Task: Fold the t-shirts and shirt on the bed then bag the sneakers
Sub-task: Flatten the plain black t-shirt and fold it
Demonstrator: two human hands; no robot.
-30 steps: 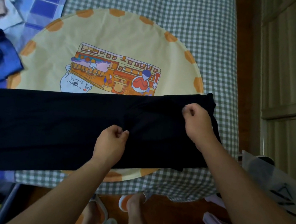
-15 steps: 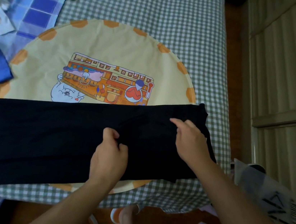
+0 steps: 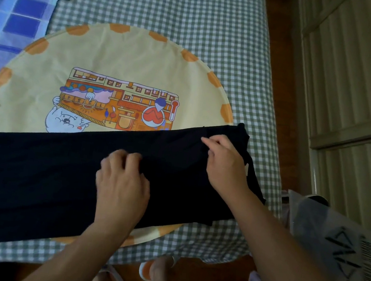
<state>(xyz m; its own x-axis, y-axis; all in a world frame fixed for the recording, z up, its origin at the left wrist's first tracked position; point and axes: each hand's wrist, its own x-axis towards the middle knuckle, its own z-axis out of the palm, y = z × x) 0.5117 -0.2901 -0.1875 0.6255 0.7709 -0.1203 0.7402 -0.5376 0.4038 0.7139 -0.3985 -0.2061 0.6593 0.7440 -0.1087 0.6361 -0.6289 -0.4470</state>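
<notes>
I find the black t-shirt [image 3: 57, 177], folded into a long band, lying left-to-right across the bed [image 3: 195, 19], my left hand [image 3: 122, 186] pinching cloth mid-band with curled fingers, my right hand [image 3: 224, 162] pinching nearer its right end.

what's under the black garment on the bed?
The black garment lies across the near part of a round yellow cloth with a cartoon print, on the checked bedsheet. Anything else beneath the fabric is hidden.

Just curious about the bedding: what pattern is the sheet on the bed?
A green-and-white check, on the sheet; it shows plainly in the head view.
</notes>
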